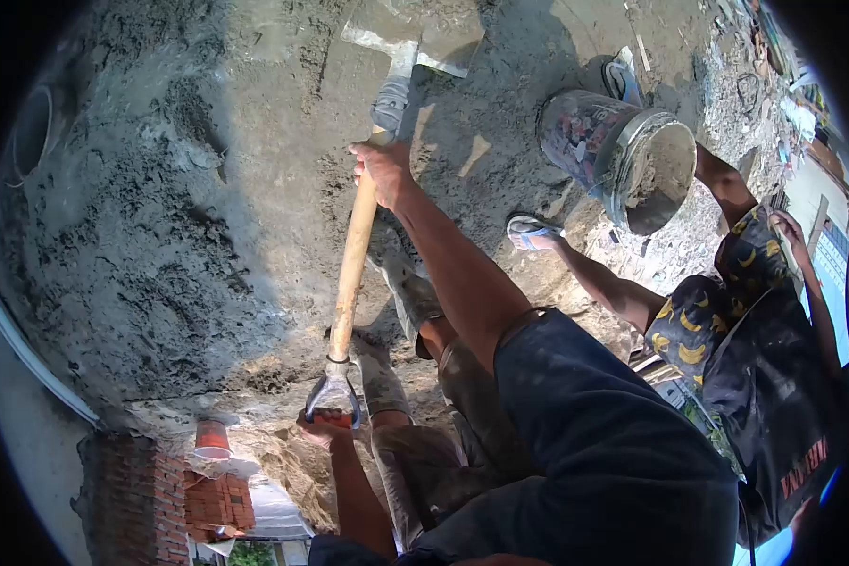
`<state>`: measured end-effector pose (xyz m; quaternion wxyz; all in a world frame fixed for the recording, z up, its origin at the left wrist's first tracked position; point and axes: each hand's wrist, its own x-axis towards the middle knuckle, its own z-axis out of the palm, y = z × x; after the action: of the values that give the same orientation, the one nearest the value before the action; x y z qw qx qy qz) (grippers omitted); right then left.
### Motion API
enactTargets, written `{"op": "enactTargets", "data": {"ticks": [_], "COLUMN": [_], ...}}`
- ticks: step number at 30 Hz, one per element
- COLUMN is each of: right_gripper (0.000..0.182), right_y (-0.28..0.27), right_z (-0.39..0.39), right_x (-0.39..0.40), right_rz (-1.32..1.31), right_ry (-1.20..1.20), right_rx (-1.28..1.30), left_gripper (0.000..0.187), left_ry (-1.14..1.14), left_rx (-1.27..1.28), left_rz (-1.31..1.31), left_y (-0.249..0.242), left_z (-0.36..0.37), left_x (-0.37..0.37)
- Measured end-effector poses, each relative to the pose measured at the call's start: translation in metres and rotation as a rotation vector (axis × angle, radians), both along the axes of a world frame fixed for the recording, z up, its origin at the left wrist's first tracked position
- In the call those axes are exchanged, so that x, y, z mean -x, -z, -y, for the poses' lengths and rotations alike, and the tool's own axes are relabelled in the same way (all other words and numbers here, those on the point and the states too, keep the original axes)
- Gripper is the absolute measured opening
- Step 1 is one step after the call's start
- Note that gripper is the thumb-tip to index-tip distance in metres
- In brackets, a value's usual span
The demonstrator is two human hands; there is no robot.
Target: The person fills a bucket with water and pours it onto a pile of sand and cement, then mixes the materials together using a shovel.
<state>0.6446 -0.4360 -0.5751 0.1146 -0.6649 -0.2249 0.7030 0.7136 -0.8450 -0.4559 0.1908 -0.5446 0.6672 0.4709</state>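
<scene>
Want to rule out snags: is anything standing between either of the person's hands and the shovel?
Nothing visible does: the right hand is closed around the shovel toward its blade end, and the left hand holds the opposite end. The bucket is off toward the picture's right, apart from both.

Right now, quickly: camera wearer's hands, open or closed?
Left hand: closed around the grey D-shaped shovel handle.
Right hand: closed around the pale wooden shovel shaft.

The shovel handle (354, 257) is tan, the banana-print shorts (696, 319) black and yellow.
</scene>
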Motion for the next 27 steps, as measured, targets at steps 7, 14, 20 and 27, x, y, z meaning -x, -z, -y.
{"op": "enactTargets", "data": {"ticks": [7,14,20,27], "right_gripper": [0.022,0.017,0.019,0.045], "right_y": [-0.202,-0.311,-0.289,-0.236], "right_z": [0.070,0.096,0.073,0.056], "right_x": [-0.060,-0.161,-0.241,-0.284], "right_rz": [-0.084,0.116,0.618,1.147], "right_ry": [0.155,0.465,0.364,-0.041], "right_rx": [0.078,0.055,-0.297,-0.601], "left_gripper": [0.041,0.040,0.048,0.032], "left_ry": [0.113,0.304,0.485,0.629], "left_rx": [0.064,0.044,-0.381,-0.561], "left_rz": [0.165,0.330,1.069,1.424], "left_y": [-0.219,-0.293,-0.194,-0.109], "left_z": [0.133,0.115,0.023,-0.002], "left_x": [0.032,0.065,0.125,0.143]}}
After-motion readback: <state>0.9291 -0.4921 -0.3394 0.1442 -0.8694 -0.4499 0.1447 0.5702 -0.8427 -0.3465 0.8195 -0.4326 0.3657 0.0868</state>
